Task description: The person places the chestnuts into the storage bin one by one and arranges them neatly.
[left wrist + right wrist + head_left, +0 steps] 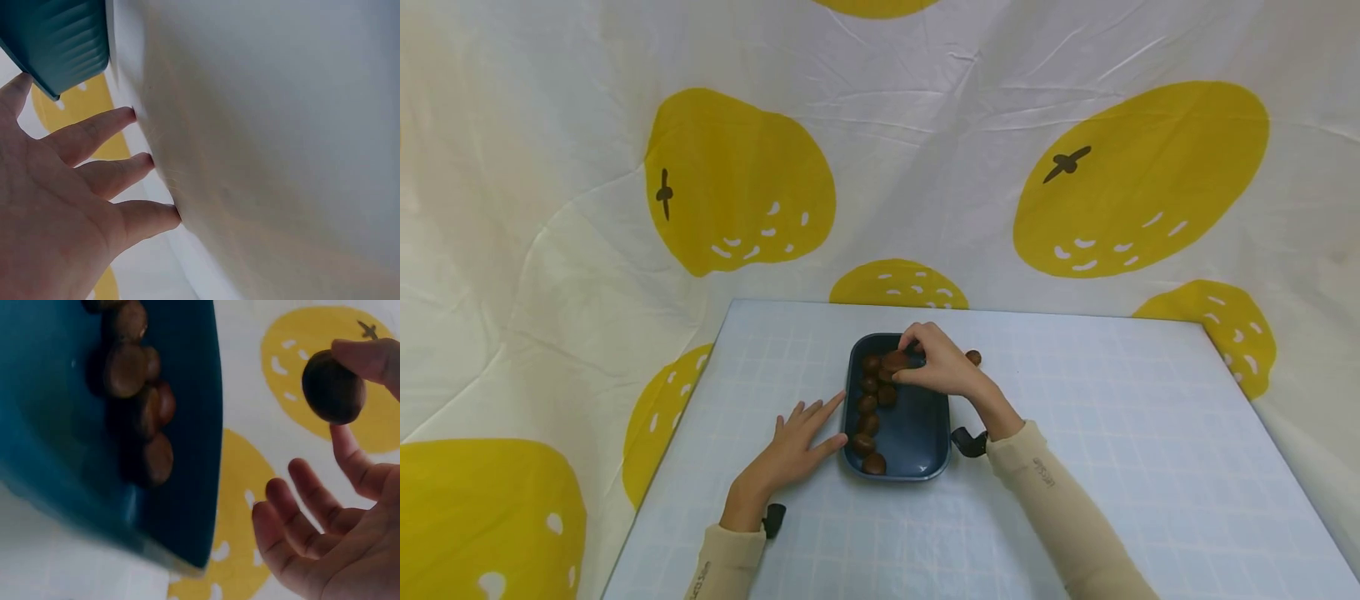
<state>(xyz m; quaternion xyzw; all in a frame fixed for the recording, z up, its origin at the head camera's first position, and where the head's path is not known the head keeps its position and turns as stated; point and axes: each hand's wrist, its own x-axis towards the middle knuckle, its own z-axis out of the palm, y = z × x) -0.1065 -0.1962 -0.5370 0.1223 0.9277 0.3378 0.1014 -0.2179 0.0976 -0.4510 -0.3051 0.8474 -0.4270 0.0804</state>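
Observation:
A dark blue rectangular tray (917,437) holds several brown chestnuts (868,405), most of them in a line along its left side, with a few beside that line near the far end. Over the far part of the tray, my right hand (946,367) pinches a chestnut (333,387) between thumb and index finger; the other fingers are loosely bent. My left hand (792,452) lies at the tray's left side with fingers spread. Its thumb and index finger touch the tray's edge, and other fingertips (145,160) rest on the table.
One more chestnut (973,357) sits on the table just right of the tray. The table (1112,467) has a pale checked cover. Behind it hangs a white cloth (925,183) with yellow fruit prints. Dark straps (970,442) are at both wrists.

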